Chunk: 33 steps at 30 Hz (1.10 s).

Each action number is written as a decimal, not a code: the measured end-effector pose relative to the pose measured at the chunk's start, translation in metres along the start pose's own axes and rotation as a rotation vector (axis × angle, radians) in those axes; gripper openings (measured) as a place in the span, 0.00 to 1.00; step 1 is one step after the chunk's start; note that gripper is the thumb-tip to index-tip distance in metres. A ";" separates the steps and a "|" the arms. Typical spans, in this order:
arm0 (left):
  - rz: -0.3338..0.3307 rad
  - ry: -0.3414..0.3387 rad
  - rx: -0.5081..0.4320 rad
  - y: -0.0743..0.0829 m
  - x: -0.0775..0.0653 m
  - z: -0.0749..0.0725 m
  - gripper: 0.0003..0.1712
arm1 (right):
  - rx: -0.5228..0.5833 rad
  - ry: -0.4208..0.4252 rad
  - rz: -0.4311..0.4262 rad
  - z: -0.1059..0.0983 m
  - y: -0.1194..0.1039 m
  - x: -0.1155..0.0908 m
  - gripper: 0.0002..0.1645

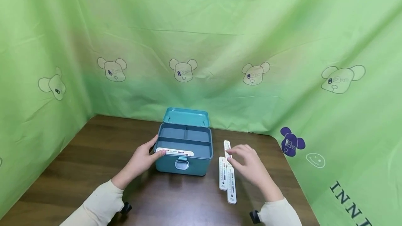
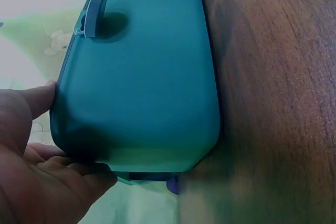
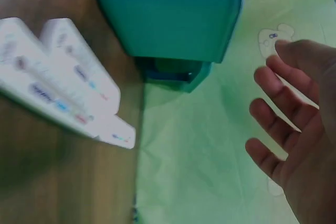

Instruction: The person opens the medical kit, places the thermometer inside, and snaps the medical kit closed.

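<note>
A teal storage box (image 1: 183,165) stands on the table with its lid (image 1: 186,117) raised behind it. Inside is a divided tray (image 1: 201,146), and a white strip thermometer (image 1: 175,152) lies along its front compartment. My left hand (image 1: 141,158) holds the box's front left corner, thumb at the rim and fingers along the side. To the right of the box, three more white thermometers (image 1: 231,186) lie close together on the table. My right hand (image 1: 249,166) hovers over them, fingers loosely bent and, in the right wrist view, apart from the thermometers (image 3: 79,66) with nothing held.
The brown wooden table (image 1: 125,132) extends on both sides of the box. A green curtain (image 1: 216,93) with bear-head prints hangs behind and around it. A metal latch (image 1: 182,163) sits on the box's front.
</note>
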<state>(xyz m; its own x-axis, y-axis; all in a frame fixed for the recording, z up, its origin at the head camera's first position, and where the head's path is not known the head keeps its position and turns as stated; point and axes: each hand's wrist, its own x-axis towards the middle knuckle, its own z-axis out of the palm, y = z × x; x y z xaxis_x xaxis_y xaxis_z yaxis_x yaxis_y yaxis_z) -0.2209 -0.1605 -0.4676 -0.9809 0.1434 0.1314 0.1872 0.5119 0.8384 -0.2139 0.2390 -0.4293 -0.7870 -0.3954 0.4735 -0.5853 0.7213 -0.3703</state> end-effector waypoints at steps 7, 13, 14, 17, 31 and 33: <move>-0.004 0.033 -0.004 0.003 -0.001 0.003 0.50 | -0.025 0.081 0.080 0.007 0.005 -0.032 0.18; -0.014 0.038 -0.021 0.003 -0.001 0.006 0.50 | -0.069 0.084 0.076 0.021 0.009 -0.054 0.22; -0.020 0.038 -0.025 0.003 -0.001 0.006 0.50 | -0.075 0.079 0.078 0.023 0.010 -0.058 0.23; -0.028 0.040 -0.035 0.003 -0.001 0.006 0.50 | -0.088 0.059 0.092 0.029 0.012 -0.066 0.26; -0.043 0.035 -0.058 0.001 0.000 0.008 0.52 | -0.111 -0.112 0.225 0.039 0.017 -0.093 0.37; -0.045 0.031 -0.061 0.001 0.001 0.007 0.52 | -0.113 -0.132 0.263 0.041 0.017 -0.094 0.39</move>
<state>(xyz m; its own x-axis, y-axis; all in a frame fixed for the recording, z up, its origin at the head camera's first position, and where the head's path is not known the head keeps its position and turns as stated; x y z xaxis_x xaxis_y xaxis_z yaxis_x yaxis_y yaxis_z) -0.2208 -0.1535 -0.4703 -0.9896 0.0950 0.1081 0.1402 0.4650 0.8742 -0.1575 0.2652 -0.5126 -0.9314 -0.2519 0.2629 -0.3387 0.8644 -0.3716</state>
